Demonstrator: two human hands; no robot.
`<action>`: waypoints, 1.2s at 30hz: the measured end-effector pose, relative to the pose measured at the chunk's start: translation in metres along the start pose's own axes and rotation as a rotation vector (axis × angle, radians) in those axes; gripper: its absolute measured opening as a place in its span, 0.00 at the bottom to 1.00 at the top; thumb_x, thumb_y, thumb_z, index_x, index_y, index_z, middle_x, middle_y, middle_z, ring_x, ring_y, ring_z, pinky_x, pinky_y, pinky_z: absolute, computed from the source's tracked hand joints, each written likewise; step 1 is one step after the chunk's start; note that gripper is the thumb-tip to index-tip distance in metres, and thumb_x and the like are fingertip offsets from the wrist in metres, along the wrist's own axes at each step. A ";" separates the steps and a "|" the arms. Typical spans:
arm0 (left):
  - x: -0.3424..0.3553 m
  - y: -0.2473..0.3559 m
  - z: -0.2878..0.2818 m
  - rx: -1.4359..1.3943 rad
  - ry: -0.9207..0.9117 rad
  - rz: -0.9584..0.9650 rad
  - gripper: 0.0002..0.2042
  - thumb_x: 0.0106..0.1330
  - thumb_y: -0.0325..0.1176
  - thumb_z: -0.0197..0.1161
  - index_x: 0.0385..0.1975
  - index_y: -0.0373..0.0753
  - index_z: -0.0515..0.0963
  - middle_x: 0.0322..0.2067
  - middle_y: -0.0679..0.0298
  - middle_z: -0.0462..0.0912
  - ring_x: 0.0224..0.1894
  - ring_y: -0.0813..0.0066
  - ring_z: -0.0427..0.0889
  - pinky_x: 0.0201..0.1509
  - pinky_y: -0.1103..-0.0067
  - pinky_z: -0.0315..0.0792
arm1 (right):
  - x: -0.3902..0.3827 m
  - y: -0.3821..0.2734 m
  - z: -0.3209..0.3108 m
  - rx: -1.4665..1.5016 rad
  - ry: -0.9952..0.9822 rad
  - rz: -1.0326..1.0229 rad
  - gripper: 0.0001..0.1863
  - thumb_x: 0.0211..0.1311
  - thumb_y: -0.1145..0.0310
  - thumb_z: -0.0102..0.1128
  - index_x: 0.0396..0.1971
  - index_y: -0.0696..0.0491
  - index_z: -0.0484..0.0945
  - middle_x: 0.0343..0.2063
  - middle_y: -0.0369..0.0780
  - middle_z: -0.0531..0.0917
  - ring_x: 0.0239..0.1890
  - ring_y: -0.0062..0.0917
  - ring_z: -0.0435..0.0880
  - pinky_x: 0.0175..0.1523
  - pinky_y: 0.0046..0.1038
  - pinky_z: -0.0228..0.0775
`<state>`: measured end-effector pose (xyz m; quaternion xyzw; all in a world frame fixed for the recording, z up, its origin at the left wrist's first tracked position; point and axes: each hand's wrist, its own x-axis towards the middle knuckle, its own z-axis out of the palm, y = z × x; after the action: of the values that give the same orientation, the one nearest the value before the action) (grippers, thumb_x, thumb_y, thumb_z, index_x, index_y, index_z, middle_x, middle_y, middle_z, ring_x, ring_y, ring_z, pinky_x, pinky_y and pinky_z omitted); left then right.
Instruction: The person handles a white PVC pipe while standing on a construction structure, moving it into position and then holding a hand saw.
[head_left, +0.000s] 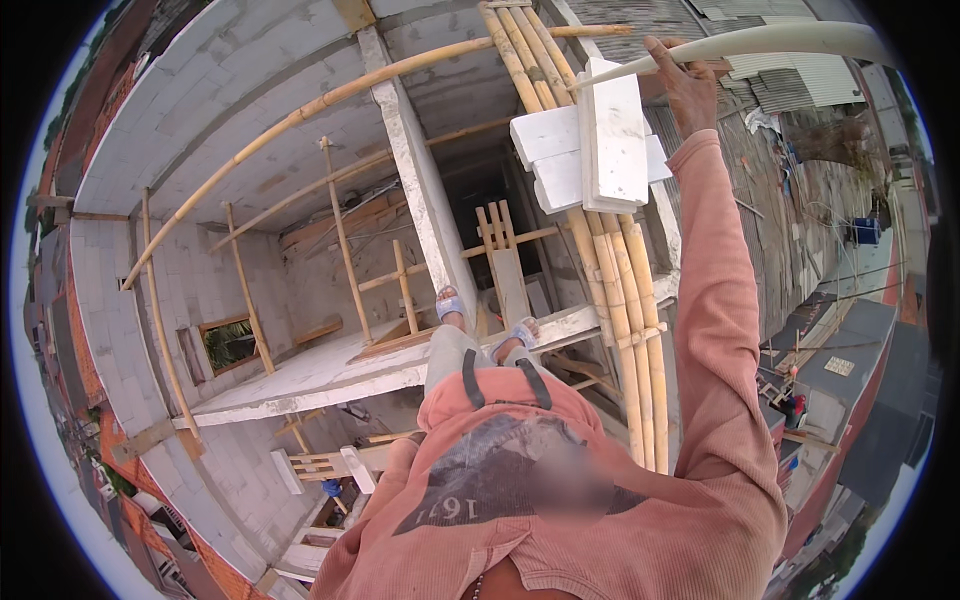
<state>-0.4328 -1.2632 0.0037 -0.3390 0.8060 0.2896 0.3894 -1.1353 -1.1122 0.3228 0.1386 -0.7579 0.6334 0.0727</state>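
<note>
My right hand is raised at the upper right, its fingers closed around a long pale pole that widens toward the right edge. Just left of that hand, white building blocks are stacked crosswise on a bundle of bamboo poles. The pole's thin end passes in front of the top block. Low on the left, my left hand hangs beside my body, foreshortened. Its fingers are hidden, so I cannot tell whether they hold anything.
My sandalled feet stand by a white concrete edge, high above a lower level. Bamboo rails and posts cross the block-walled rooms at left. A concrete column rises ahead. Corrugated roofs lie below on the right.
</note>
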 end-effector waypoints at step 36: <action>0.158 0.022 -0.117 -0.485 0.001 -0.044 0.21 0.64 0.47 0.54 0.51 0.40 0.69 0.39 0.61 0.80 0.38 0.71 0.80 0.33 0.75 0.72 | -0.161 -0.179 -0.147 0.471 0.296 -0.338 0.24 0.59 0.45 0.55 0.16 0.47 0.62 0.08 0.30 0.60 0.10 0.12 0.58 0.17 0.17 0.61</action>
<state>-0.5739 -1.3865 -0.0603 -0.4403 0.7053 0.4659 0.3025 -0.9376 -0.9775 0.4720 0.1821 -0.5378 0.7837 0.2520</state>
